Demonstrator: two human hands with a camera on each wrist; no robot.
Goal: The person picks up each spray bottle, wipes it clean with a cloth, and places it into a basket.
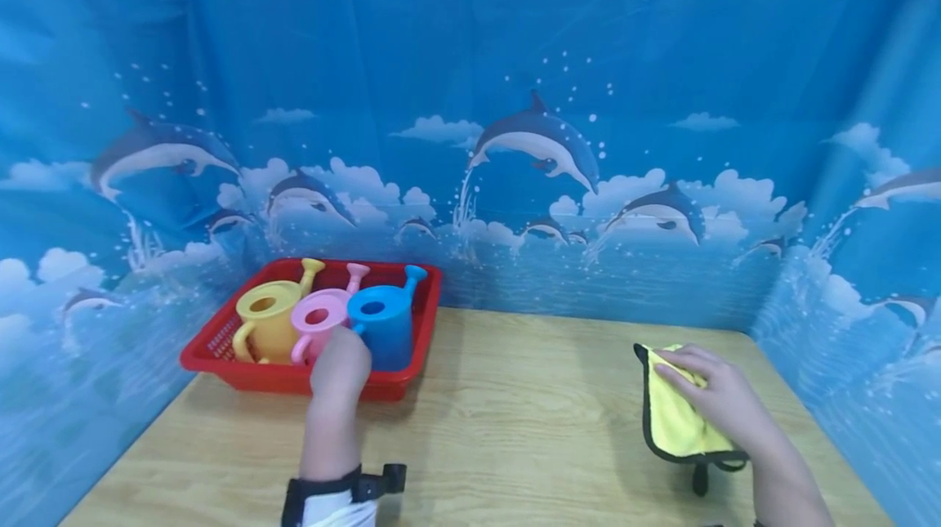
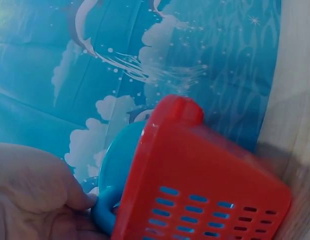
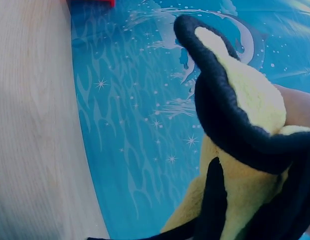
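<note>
In the head view three toy watering cans stand side by side in a red basket point(image 1: 294, 380): a yellow can point(image 1: 275, 331), a pink can point(image 1: 316, 316) and a blue can point(image 1: 390, 335). My left hand point(image 1: 341, 363) reaches over the basket's near rim. The left wrist view has its thumb and fingers pinching the handle point(image 2: 102, 207) of the blue watering can, partly hidden by the basket wall. Over at the right, my right hand point(image 1: 724, 396) grips a yellow cloth point(image 1: 672, 421) with black edging, which hangs folded above the table.
A light wood-grain table point(image 1: 515, 429) lies beneath everything. Blue curtains point(image 1: 412, 37) printed with dolphins and clouds enclose its back and both sides. The basket stands at the back left, close to the curtain. A black strap point(image 1: 331, 490) circles the left wrist.
</note>
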